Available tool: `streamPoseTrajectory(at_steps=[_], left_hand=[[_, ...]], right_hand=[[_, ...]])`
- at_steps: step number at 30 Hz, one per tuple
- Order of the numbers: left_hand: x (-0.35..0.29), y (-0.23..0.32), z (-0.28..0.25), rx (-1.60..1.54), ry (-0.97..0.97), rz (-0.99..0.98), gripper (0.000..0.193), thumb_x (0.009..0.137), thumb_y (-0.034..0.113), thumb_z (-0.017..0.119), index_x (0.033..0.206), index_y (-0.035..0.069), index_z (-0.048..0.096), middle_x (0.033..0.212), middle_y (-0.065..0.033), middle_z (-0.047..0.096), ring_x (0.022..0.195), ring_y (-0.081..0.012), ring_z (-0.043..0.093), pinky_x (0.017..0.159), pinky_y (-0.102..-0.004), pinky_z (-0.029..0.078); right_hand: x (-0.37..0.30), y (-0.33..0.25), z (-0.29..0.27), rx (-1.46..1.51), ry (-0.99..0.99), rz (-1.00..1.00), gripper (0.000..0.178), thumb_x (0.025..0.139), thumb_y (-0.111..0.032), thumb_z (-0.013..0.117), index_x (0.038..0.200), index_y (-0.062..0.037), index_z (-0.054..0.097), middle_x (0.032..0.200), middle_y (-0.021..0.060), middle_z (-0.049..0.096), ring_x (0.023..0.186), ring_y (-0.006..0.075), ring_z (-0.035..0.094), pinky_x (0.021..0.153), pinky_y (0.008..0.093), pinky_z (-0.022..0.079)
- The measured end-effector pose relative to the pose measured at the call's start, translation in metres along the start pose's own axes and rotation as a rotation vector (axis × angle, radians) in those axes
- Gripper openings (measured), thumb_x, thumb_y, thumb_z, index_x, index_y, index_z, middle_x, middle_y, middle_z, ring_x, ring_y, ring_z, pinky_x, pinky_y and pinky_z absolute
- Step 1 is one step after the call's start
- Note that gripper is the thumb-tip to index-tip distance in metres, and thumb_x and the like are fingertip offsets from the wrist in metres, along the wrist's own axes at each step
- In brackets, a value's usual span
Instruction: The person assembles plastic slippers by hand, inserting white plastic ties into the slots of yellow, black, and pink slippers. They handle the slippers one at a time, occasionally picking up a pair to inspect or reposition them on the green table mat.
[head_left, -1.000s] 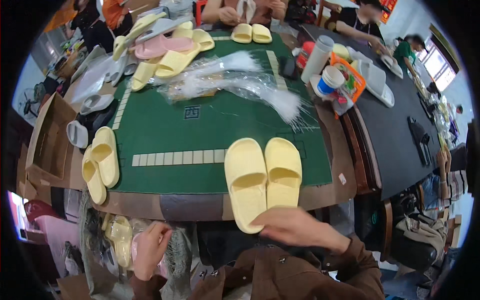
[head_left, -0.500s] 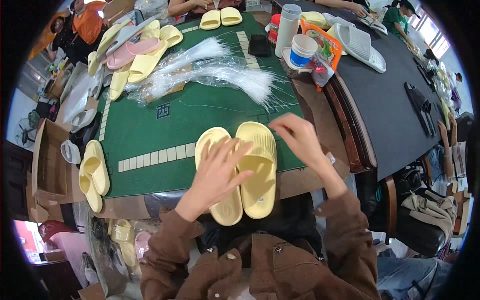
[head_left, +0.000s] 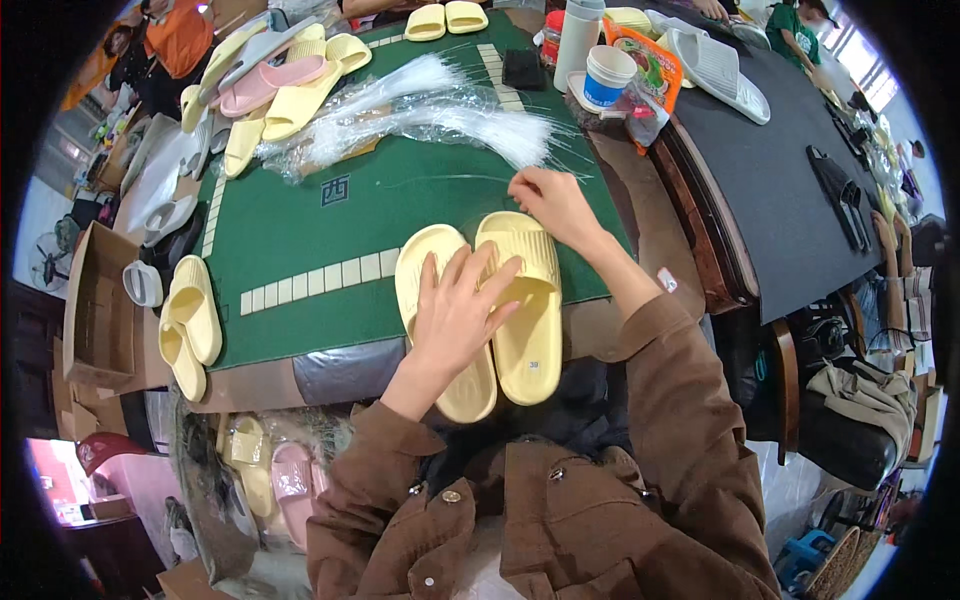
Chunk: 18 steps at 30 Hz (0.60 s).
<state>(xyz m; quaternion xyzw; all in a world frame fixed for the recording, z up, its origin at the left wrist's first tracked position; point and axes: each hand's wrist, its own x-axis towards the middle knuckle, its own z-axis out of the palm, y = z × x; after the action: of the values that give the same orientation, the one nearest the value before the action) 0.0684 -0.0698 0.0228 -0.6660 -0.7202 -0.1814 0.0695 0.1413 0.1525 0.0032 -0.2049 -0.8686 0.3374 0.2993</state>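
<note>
A pair of pale yellow slide slippers lies side by side at the table's near edge, toes pointing away from me. My left hand [head_left: 455,305] rests over them with fingers spread, covering much of the left slipper [head_left: 470,395] and touching the strap of the right slipper [head_left: 530,335]. Just beyond that slipper's toe, my right hand [head_left: 550,205] is pinched on a thin clear plastic strand [head_left: 440,180], which trails leftward over the green mat [head_left: 420,212]. Farther back lies a bundle of such white-clear strands [head_left: 410,120], partly in plastic wrap.
Yellow, pink and grey slippers [head_left: 270,88] are heaped at the far left. Another yellow pair [head_left: 190,325] sits on the left edge beside an open cardboard box [head_left: 100,305]. A paper cup [head_left: 608,78] and white bottle [head_left: 578,40] stand far right. Other people work around the tables.
My right hand has moved forward and left to the slipper's toe and now pinches a strand. My left hand has stayed on the slippers. The view has shifted slightly.
</note>
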Motion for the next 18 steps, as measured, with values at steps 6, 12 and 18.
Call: streamPoseTrajectory(at_steps=[6,12,18], left_hand=[[-0.004,-0.009,-0.003,-0.321,0.155,-0.030,0.044,0.089,0.025,0.064,0.131,0.012,0.056,0.123,-0.0109,0.059,0.116,-0.0296,0.054,0.103,-0.0464,0.040],[-0.012,-0.022,-0.025,-1.290,0.282,-0.522,0.038,0.101,0.024,0.051,0.133,0.003,0.054,0.115,-0.0066,0.063,0.101,-0.0111,0.057,0.091,-0.0263,0.047],[0.002,-0.029,-0.028,-1.264,0.291,-0.468,0.026,0.099,0.013,0.051,0.122,0.002,0.060,0.092,-0.0012,0.064,0.080,-0.0082,0.056,0.075,-0.0234,0.046]], right_hand=[[-0.013,-0.076,-0.009,0.115,-0.005,-0.178,0.015,0.090,-0.011,0.062,0.098,-0.0009,0.070,0.090,0.0119,0.070,0.079,0.0214,0.067,0.066,0.0305,0.050],[-0.040,-0.078,-0.003,-0.445,0.029,-0.350,0.009,0.084,-0.008,0.062,0.088,-0.0051,0.069,0.082,0.0093,0.062,0.080,0.0299,0.060,0.072,0.0392,0.050],[-0.016,-0.048,0.021,-0.399,0.096,-0.156,0.013,0.081,-0.013,0.064,0.090,-0.0045,0.068,0.090,0.0109,0.064,0.092,0.0317,0.061,0.080,0.0419,0.051]])
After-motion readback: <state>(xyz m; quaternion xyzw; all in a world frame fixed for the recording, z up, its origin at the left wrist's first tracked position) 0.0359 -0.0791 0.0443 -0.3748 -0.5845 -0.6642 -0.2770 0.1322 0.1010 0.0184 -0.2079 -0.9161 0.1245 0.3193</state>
